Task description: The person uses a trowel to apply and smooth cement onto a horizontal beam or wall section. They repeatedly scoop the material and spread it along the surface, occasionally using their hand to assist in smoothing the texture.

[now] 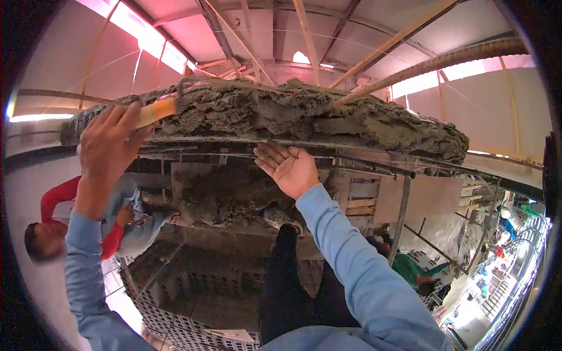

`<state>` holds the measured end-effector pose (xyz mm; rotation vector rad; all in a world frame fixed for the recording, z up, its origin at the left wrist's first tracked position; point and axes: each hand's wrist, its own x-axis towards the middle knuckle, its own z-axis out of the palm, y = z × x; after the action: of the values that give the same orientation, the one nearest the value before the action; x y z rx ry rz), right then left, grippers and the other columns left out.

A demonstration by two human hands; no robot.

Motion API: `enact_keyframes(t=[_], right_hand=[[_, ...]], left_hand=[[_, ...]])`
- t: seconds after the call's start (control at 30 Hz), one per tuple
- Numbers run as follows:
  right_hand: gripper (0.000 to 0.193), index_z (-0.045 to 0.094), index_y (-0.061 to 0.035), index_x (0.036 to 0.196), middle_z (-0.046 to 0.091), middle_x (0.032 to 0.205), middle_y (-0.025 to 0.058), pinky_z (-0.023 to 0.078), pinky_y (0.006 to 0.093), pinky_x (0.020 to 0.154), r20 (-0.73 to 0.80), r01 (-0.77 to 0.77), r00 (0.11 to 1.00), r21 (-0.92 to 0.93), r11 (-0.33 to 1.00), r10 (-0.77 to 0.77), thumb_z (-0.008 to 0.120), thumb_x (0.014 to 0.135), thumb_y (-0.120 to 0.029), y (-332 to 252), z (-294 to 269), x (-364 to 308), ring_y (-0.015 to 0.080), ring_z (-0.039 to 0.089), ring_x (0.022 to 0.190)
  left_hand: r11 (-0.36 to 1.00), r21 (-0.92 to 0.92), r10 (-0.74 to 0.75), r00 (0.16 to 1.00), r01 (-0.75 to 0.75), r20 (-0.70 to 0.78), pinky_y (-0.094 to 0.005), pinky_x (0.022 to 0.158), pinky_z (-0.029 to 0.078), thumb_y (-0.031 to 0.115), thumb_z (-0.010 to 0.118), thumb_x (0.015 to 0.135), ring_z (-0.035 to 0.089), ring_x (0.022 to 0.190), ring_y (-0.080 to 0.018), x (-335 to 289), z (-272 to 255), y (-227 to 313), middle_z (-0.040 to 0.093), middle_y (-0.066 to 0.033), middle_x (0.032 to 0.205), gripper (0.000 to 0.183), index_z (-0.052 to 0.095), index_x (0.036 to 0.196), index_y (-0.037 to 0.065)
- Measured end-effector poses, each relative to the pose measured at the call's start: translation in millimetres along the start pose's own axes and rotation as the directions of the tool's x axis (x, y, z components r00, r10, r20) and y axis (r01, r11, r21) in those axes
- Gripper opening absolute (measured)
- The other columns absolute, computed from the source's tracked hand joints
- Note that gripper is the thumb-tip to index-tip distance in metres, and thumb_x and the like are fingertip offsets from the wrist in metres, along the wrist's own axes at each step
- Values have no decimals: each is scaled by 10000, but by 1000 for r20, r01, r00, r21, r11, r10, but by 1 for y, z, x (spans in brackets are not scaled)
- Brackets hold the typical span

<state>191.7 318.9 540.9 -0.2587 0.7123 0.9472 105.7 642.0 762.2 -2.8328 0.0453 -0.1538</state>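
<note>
At the far left, a co-worker in a red top (58, 196) and pale blue jeans sits below the level of the person's arms. Next, in front of that figure, the person's left hand (108, 143) is raised, fingers curled tightly round a yellow-orange handle (155, 113) whose far end meets the rough face of a long, grey, mortar-like mass (363, 123); what the handle belongs to cannot be made out. This mass runs crosswise above a narrow ledge (228, 144), lumpy and cracked all along its length. Down below, perforated blocks (175, 324) stand stacked, and the person's patterned shoe (280, 218) rests at the end of a dark trouser leg (280, 269). Right of the middle, the right hand (293, 169) is open and holds nothing, palm turned up, its fingertips near the ledge; contact cannot be told. Farther right come an upright metal pole (400, 216), a pale flat panel (418, 200) and, lower down, a second co-worker in green (410, 267). Curved railings (530, 257) gleam at the right edge.
</note>
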Motion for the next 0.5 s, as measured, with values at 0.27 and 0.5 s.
enact_keyframes(t=[0.27, 0.5], right_hand=[[505, 416, 144, 1354, 475, 1445, 315, 358, 580, 1182, -29, 14, 999, 7, 1000, -13, 250, 1029, -205, -4, 1, 2, 459, 441, 1383], [497, 426, 135, 1348, 482, 1436, 309, 352, 594, 1181, -30, 15, 999, 19, 1000, -15, 274, 1008, -193, -4, -6, 2, 463, 439, 1383]], left_hand=[[993, -1, -115, 993, 115, 23, -429, 803, 560, 282, 791, 838, 684, 926, -327, -31, -2, 0, 699, -121, 1032, 446, 673, 1199, 50], [992, -96, -88, 995, 83, -44, -410, 741, 545, 226, 814, 787, 667, 837, -281, -40, 8, 18, 664, -75, 920, 410, 681, 1144, 74]])
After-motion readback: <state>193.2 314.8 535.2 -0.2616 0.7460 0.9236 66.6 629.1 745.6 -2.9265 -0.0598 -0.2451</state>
